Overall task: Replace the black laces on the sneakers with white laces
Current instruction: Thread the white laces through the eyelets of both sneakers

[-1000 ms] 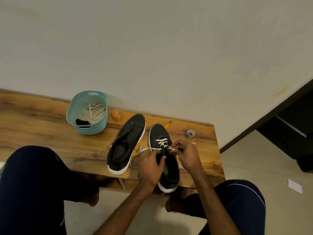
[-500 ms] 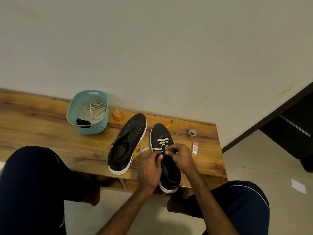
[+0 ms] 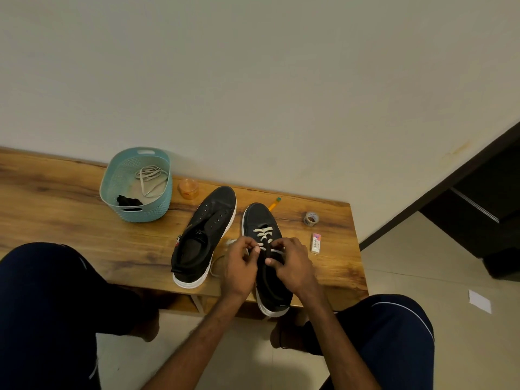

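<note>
Head view: white lace going into one sneaker at the bench end

Surface: long wooden bench (image 3: 70, 215), strong grain, set against a plain off-white wall (image 3: 253, 80). Pale tiled floor (image 3: 422, 263) to the right, with a paper scrap (image 3: 479, 301) lying on it. Dark furniture (image 3: 484, 209) stands at the right edge.

Two black sneakers sit side by side, toes to the wall. The unlaced sneaker (image 3: 208, 229) shows bare eyelets. The laced sneaker (image 3: 259, 218) carries the white lace (image 3: 264, 235) across its lower rows (heel overhangs the near bench edge).

Left hand (image 3: 239, 266) pinches the lace between thumb and forefinger at the eyelets. Right hand (image 3: 292, 266) pinches it on the opposite side, fingers curled.

A teal basket (image 3: 146, 215) holds a spare white lace (image 3: 150, 178) and a black lace (image 3: 128, 200). An orange tub (image 3: 188, 189) sits beside it. A pencil (image 3: 274, 204), tape roll (image 3: 311, 218) and eraser (image 3: 316, 242) lie near the laced sneaker.
</note>
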Demonstrator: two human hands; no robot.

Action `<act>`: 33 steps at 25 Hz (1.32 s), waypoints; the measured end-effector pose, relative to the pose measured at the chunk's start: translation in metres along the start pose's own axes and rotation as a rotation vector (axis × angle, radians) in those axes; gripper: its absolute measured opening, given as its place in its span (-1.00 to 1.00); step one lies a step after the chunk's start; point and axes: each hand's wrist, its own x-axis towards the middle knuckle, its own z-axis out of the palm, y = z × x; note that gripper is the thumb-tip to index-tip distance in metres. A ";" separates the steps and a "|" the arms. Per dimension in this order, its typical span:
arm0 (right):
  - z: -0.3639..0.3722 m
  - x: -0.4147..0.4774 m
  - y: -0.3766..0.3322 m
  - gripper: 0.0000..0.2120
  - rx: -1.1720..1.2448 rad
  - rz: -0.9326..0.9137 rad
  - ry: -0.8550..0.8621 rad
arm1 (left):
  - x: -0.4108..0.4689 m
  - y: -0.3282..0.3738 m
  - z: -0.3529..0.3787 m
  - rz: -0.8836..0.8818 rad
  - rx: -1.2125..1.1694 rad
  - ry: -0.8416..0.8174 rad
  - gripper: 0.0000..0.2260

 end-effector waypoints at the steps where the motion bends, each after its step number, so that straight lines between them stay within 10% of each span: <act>1: 0.000 -0.001 -0.001 -0.49 -0.079 0.034 0.020 | -0.004 0.004 -0.006 -0.052 -0.154 0.026 -0.92; 9: -0.002 -0.002 -0.005 -0.20 -0.097 0.134 0.032 | 0.003 0.087 -0.088 -0.227 -1.224 0.139 -0.85; 20: -0.004 -0.003 -0.004 -0.20 -0.018 0.136 0.009 | 0.000 0.047 -0.087 -0.288 -0.323 -0.168 -0.87; 25: -0.002 -0.002 -0.010 -0.24 -0.039 0.132 -0.016 | 0.013 0.068 -0.135 -0.137 0.059 -0.058 -0.90; 33: -0.012 0.018 -0.023 -0.64 -0.002 -0.088 -0.066 | -0.001 0.027 -0.123 -0.253 0.001 -0.266 -0.90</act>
